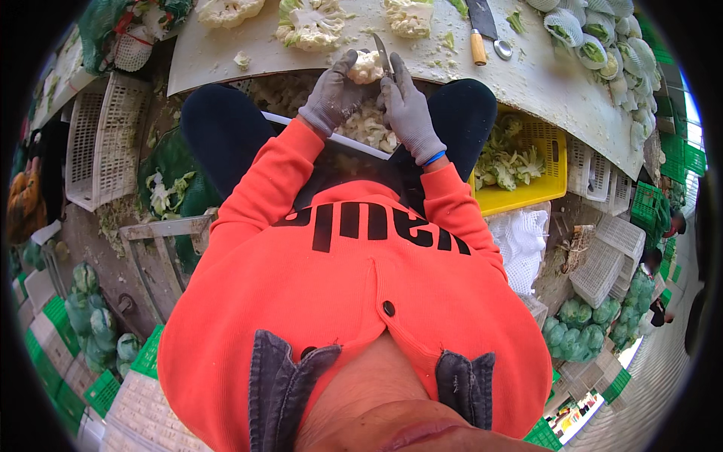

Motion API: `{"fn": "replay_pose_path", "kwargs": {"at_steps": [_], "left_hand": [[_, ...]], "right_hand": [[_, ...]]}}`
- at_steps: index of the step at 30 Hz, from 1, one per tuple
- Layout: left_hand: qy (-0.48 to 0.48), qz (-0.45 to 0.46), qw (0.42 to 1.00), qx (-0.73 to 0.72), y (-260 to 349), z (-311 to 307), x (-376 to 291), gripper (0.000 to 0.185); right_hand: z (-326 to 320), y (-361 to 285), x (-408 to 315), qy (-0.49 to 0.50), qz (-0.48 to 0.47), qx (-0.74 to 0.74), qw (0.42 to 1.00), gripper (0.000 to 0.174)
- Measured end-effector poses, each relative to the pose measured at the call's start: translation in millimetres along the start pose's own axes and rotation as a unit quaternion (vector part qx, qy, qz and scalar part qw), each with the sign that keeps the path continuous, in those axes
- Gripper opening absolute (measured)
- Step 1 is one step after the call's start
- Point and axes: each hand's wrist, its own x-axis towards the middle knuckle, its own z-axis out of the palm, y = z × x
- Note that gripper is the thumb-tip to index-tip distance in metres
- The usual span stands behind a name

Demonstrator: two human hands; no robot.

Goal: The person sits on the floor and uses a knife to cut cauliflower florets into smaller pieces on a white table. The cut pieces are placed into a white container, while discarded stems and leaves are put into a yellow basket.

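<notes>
My left hand (334, 93), in a grey work glove, grips a white cauliflower floret (366, 68) at the table's near edge. A knife (382, 52) is in my gloved right hand (411, 107), its blade upright against the floret's right side; the handle is hidden by the fingers. Below both hands, between my knees, a white-rimmed crate (361, 146) holds many cut cauliflower florets (367, 127). Farther up the table lie a cauliflower half (312, 25) with its cut face showing and two more cauliflower pieces, one at left (229, 11) and one at right (409, 17).
A cleaver with a wooden handle (478, 48) and a round metal piece (502, 50) lie on the white table (542, 85). Net-wrapped cauliflowers (599, 39) are heaped at right. A yellow crate (522, 200) of leaf trimmings stands by my right knee, white crates (107, 141) at left.
</notes>
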Motion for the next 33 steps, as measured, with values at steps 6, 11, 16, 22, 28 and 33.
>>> {"fn": "replay_pose_path", "kwargs": {"at_steps": [6,11,16,22,28,33], "left_hand": [[0.021,0.007,1.0,0.004,-0.8,-9.5,5.0,0.039],[0.003,0.049,0.996,0.069,-7.0,-13.3,-3.1,0.032],[-0.038,-0.001,0.999,0.02,-2.4,-35.7,-6.1,0.025],[-0.05,-0.009,0.999,0.01,-1.1,-36.0,-18.8,0.036],[-0.071,-0.067,0.995,0.032,13.7,-36.8,-15.7,0.045],[0.082,0.144,0.867,0.471,11.3,-32.9,-17.0,0.04]], "right_hand": [[3.1,-12.2,-1.8,-0.007,-0.077,-0.294,0.953,0.067],[13.7,-12.1,-3.5,-0.008,-0.046,-0.384,0.922,0.071],[14.4,13.1,0.6,-0.036,-0.046,-0.304,0.951,0.071],[8.8,32.8,6.0,-0.055,-0.024,-0.025,0.998,0.065],[-3.0,21.6,7.7,-0.144,0.084,0.174,0.97,0.062],[10.6,14.1,1.6,-0.016,0.006,0.085,0.996,0.062]]}}
